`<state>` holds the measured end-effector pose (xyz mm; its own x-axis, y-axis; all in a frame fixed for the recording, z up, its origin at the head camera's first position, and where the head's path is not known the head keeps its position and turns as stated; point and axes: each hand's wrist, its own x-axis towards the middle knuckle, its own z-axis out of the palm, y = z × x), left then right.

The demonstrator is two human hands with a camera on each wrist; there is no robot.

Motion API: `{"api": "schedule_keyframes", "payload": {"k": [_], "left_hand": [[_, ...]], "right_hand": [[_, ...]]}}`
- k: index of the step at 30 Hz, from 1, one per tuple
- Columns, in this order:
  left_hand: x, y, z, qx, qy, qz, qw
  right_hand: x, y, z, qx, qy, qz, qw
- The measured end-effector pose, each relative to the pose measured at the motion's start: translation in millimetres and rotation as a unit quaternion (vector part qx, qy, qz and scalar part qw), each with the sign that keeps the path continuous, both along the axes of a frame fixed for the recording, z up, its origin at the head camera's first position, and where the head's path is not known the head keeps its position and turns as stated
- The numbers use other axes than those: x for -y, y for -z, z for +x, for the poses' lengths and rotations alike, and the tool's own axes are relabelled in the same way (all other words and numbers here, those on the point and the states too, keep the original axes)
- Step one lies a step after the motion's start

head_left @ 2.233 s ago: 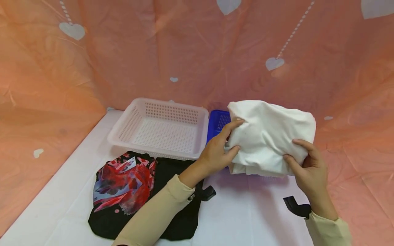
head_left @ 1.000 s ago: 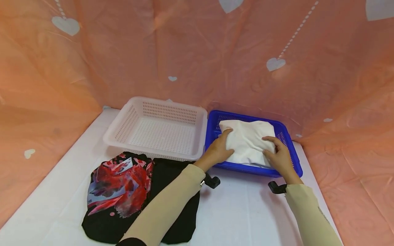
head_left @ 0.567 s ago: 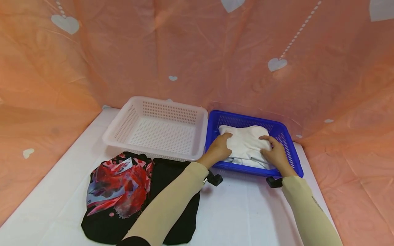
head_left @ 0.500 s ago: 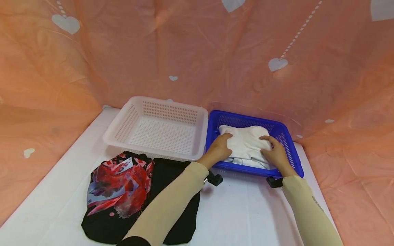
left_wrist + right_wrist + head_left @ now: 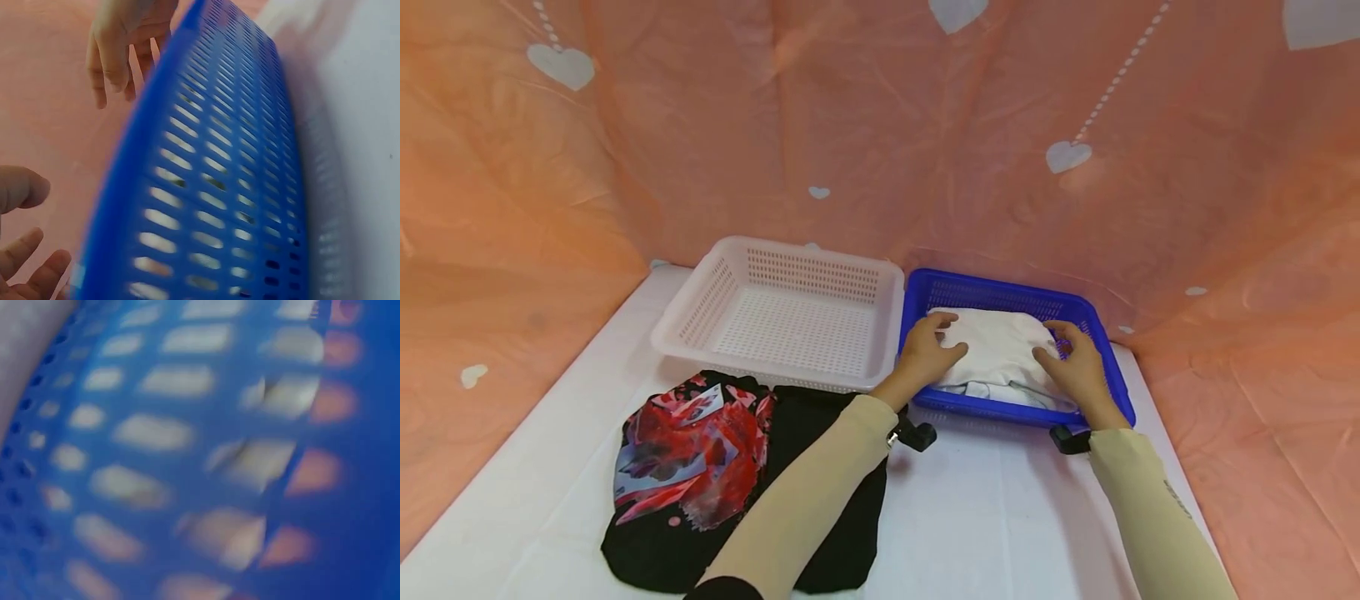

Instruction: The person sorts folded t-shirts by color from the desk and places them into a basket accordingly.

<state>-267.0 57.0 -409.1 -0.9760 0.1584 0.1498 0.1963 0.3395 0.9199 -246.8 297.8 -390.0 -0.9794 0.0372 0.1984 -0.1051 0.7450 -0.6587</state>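
A folded white garment (image 5: 1000, 346) lies inside the blue basket (image 5: 992, 408), with a thin dark edge along its near side. My left hand (image 5: 925, 352) is over the garment's left end, thumb and fingers spread apart. At the other end hovers my right hand (image 5: 1081, 371), likewise spread. In the left wrist view, the left hand (image 5: 28, 250) and right hand (image 5: 125, 44) both show loose fingers above the basket rim, gripping nothing. Only the slotted basket wall (image 5: 181, 434), blurred, fills the right wrist view; the right hand is hidden there.
A pale pink basket (image 5: 790, 367) stands left of the blue one, nothing inside it. In front of it lies a folded black garment (image 5: 842, 533) with a red floral print, partly under my left forearm. Pink curtain (image 5: 880, 125) hangs behind the white table (image 5: 955, 517).
My hands have brought the white garment down from the air into the blue basket and pressed it in. Now the fingers have loosened and lifted off it.
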Motion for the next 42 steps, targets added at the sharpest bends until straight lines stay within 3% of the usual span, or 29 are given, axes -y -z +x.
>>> {"api": "schedule_keyframes", "payload": {"k": [4, 11, 15, 21, 27, 33, 37, 42], "left_hand": [[14.6, -9.9, 10.1, 0.005, 0.026, 0.042, 0.9988], [49.4, -34.6, 39.4, -0.041, 0.077, 0.001, 0.9962], [74.8, -39.3, 59.4, -0.044, 0.085, -0.009, 0.9954], [114.4, -24.5, 91.2, -0.031, 0.079, -0.022, 0.9961], [148.3, -1.7, 122.7, 0.008, 0.021, -0.077, 0.9968], [167.6, 11.4, 152.4, 0.061, -0.025, -0.135, 0.9887], [175.3, 17.0, 164.2, 0.070, -0.026, -0.181, 0.9806], [182.1, 20.8, 170.7, 0.085, -0.034, -0.212, 0.9729]], "right_hand": [[18.0, -12.6, 13.1, -0.016, -0.029, -0.025, 0.999], [50.9, -22.9, 40.3, -0.054, -0.077, -0.057, 0.994], [70.0, -22.8, 58.5, -0.065, -0.107, -0.104, 0.987], [96.2, -11.0, 81.7, -0.037, -0.144, -0.146, 0.978], [118.2, 10.3, 101.9, 0.006, -0.163, -0.155, 0.974], [137.0, 31.1, 115.8, 0.049, -0.175, -0.151, 0.972], [150.3, 41.9, 125.4, 0.084, -0.185, -0.148, 0.968], [164.5, 51.6, 135.9, 0.121, -0.201, -0.125, 0.964]]}}
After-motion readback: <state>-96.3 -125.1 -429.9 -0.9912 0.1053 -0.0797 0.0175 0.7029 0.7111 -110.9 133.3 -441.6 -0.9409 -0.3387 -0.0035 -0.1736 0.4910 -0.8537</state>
